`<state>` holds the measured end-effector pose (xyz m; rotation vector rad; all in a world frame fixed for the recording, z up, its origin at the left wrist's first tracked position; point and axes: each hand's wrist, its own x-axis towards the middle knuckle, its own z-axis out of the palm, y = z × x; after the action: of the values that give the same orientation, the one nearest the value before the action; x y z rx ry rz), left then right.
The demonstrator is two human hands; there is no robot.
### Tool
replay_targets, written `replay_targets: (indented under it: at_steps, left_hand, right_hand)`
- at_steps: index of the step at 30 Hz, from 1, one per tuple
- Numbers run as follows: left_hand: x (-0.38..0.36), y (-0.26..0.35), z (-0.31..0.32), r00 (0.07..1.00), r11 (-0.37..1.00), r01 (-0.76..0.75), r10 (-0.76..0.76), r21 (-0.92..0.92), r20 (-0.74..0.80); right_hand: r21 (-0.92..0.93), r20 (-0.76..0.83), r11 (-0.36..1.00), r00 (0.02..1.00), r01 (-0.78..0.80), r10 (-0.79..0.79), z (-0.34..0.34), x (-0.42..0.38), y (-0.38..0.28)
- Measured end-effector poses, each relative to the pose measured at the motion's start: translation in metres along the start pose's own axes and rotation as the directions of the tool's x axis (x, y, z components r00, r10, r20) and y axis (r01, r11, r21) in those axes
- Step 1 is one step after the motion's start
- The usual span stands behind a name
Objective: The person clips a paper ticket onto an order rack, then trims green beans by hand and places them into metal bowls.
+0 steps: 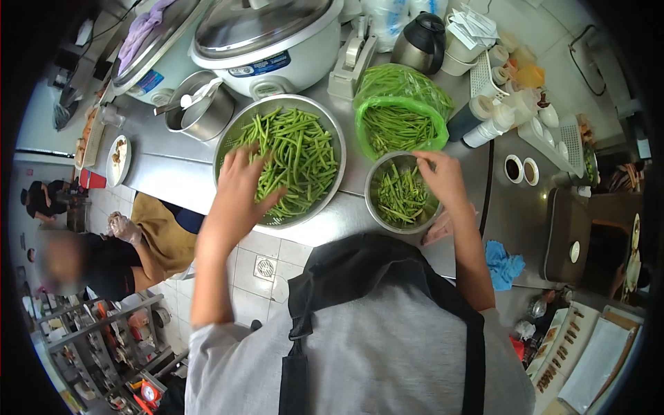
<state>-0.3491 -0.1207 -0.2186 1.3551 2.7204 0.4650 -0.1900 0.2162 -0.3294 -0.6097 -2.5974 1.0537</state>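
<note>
My left hand is over the left side of a wide metal colander, its fingers spread and nothing seen gripped. Cut green beans fill the colander. At the right rim of a smaller metal bowl, my right hand has its fingertips pinched together; what is between them, if anything, is too small to make out. Short green bean pieces and ends lie in that bowl. Just behind it stands an open green plastic bag of long whole green beans.
Two large rice cookers stand behind the colander, beside a metal pot. A tape dispenser, a thermos jug and squeeze bottles line the back. A blue cloth lies right. A co-worker is at left.
</note>
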Motion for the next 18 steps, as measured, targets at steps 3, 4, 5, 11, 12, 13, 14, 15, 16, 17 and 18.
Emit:
replay_targets:
  at_steps: [3, 4, 5, 11, 12, 13, 14, 15, 16, 17, 18]
  left_hand:
    - [-0.025, 0.023, -0.058, 0.568, 0.882, 0.129, 0.309, -0.453, 0.763]
    - [-0.050, 0.014, -0.040, 0.374, 0.798, 0.193, 0.479, -0.572, 0.794]
    - [-0.084, 0.005, -0.011, 0.257, 0.750, 0.252, 0.557, -0.612, 0.789]
    - [-0.233, -0.010, 0.160, 0.121, 0.724, 0.656, 0.180, -0.214, 0.976]
    - [-0.250, -0.009, 0.180, 0.153, 0.677, 0.717, 0.077, -0.164, 0.985]
    - [-0.261, -0.004, 0.194, 0.187, 0.628, 0.766, -0.008, -0.141, 0.982]
    - [-0.263, 0.000, 0.201, 0.208, 0.587, 0.800, -0.071, -0.128, 0.976]
    - [-0.266, 0.002, 0.208, 0.222, 0.557, 0.820, -0.103, -0.129, 0.970]
    - [-0.265, 0.004, 0.209, 0.232, 0.543, 0.829, -0.121, -0.131, 0.965]
    - [-0.265, 0.004, 0.208, 0.241, 0.528, 0.838, -0.135, -0.136, 0.961]
    - [-0.264, 0.004, 0.206, 0.246, 0.524, 0.840, -0.138, -0.140, 0.959]
  right_hand:
    - [0.067, -0.069, 0.998, 0.998, 0.014, -0.009, -0.009, 0.012, 0.010]
    - [0.101, -0.083, 0.995, 0.997, 0.007, 0.002, -0.010, 0.016, 0.013]
    - [0.103, -0.069, 0.995, 0.998, 0.001, 0.007, -0.013, 0.018, 0.014]
    - [0.121, -0.085, 0.993, 0.996, -0.003, 0.013, -0.024, 0.019, 0.017]
    - [0.118, -0.089, 0.993, 0.996, -0.019, 0.029, -0.026, 0.018, 0.018]
    - [0.111, -0.093, 0.993, 0.995, -0.035, 0.046, -0.029, 0.016, 0.019]
    - [0.101, -0.099, 0.993, 0.993, -0.054, 0.064, -0.032, 0.014, 0.020]
    - [0.108, -0.107, 0.992, 0.991, -0.071, 0.082, -0.036, 0.012, 0.023]
    - [0.115, -0.102, 0.989, 0.989, -0.092, 0.104, -0.037, 0.006, 0.025]
    - [0.122, -0.094, 0.987, 0.988, -0.109, 0.121, -0.037, 0.002, 0.026]
    - [0.111, -0.090, 0.987, 0.988, -0.115, 0.125, -0.037, -0.002, 0.029]
